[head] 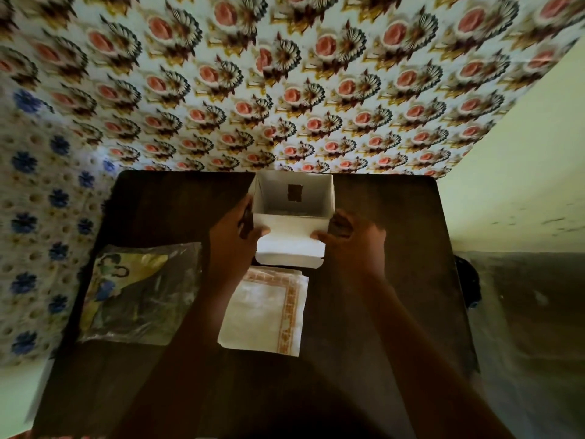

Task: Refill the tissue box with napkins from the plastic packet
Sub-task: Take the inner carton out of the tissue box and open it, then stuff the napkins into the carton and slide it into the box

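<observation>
Both hands are on the tissue box [292, 198] at the frame's centre: the left hand [235, 231] grips its left wall, the right hand [351, 234] pinches the right near corner, thumbs on the folded-out flap [289, 250]. The box looks empty. The napkins [266, 312] lie just below, the plastic packet [139, 293] at lower left. Squeeze too hard and those thin walls could buckle; the flap might tear at its crease.

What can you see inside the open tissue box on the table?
The tissue box looks empty: bare white walls and a dark cut-out in the far panel. Both hands, left and right, hold its near corners. Its near flap hides the table beneath it.
</observation>
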The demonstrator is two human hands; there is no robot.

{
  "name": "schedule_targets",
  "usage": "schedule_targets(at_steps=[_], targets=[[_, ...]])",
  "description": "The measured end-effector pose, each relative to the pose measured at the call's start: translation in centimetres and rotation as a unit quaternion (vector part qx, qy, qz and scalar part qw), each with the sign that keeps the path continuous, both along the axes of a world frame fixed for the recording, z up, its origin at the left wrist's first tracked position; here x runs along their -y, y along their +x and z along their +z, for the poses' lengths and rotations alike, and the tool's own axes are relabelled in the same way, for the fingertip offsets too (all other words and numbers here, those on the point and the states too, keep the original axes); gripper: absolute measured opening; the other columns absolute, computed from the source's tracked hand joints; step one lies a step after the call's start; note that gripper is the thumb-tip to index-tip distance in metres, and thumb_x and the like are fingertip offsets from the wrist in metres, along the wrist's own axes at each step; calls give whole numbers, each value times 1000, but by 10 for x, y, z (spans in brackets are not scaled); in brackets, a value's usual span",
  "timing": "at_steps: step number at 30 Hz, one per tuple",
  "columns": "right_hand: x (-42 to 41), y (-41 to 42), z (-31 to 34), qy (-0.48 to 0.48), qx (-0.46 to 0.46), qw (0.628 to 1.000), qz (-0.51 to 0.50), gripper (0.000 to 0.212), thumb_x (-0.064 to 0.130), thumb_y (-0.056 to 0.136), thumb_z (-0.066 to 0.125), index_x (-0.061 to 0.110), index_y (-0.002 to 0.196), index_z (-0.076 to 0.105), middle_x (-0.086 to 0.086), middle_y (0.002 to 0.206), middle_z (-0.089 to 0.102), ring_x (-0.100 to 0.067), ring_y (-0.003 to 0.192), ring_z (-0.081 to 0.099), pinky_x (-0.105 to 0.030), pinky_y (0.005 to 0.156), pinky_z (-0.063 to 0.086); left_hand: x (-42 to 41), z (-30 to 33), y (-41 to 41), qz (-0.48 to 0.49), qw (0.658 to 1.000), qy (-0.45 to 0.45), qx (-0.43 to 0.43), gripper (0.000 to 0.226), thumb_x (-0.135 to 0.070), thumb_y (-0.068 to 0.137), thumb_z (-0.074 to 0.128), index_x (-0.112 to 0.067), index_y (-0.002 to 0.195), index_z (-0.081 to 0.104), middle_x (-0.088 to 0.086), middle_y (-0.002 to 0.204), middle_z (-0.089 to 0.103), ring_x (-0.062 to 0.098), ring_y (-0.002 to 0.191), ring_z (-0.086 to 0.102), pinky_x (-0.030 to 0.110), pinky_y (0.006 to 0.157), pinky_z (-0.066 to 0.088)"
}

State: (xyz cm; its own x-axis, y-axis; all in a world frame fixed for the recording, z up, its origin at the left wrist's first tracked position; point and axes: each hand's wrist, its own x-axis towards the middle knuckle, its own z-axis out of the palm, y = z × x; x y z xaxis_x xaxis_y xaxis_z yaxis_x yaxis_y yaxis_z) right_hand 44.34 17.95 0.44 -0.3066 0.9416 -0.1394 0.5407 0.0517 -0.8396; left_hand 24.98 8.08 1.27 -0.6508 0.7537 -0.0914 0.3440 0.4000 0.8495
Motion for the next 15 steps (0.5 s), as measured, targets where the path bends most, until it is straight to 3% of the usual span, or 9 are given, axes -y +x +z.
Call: schedule_targets(at_steps=[3, 7, 9, 12, 15], targets=[[10, 14, -1, 10, 6, 999, -42, 83, 73, 62, 78, 30, 131, 58, 10, 127, 69, -12, 116, 66, -46, 96, 58, 15, -6, -2, -5, 1000, 14, -21, 70, -21, 89, 74, -20, 151, 41, 4, 153, 49, 20, 139, 49, 42, 112, 46], [30, 29, 7, 27, -20, 995, -93, 76, 54, 71, 82, 21, 135, 60, 6, 125, 71, -1, 105, 69, -25, 86, 61, 37, -12, 3, 44, 998, 40, 12, 63, -32, 94, 67, -22, 151, 41, 0, 157, 43, 12, 140, 42, 37, 113, 43], [43, 35, 6, 40, -18, 993, -113, 72, 53, 73, 81, 19, 134, 61, 3, 122, 73, -3, 103, 70, -28, 86, 61, 52, -15, 10, 73, 996, 50, 9, 54, -34, 99, 60, -20, 149, 45, 1, 155, 46, 15, 138, 47, 28, 107, 44], [64, 39, -4, 17, 3, 991, -134, 63, 48, 75, 80, 14, 127, 67, 0, 111, 76, -6, 95, 72, -29, 85, 61, 77, -32, 15, 94, 995, -5, -27, 41, -29, 104, 50, -20, 143, 50, 5, 144, 56, 15, 128, 56, 10, 91, 42], [88, 39, -24, -17, 24, 989, -142, 45, 38, 82, 79, 11, 118, 72, -1, 101, 78, -3, 83, 70, -32, 83, 62, 99, -55, 15, 31, 991, -120, -50, 45, -16, 99, 56, -25, 142, 46, 6, 138, 55, 23, 125, 58, 31, 95, 54]])
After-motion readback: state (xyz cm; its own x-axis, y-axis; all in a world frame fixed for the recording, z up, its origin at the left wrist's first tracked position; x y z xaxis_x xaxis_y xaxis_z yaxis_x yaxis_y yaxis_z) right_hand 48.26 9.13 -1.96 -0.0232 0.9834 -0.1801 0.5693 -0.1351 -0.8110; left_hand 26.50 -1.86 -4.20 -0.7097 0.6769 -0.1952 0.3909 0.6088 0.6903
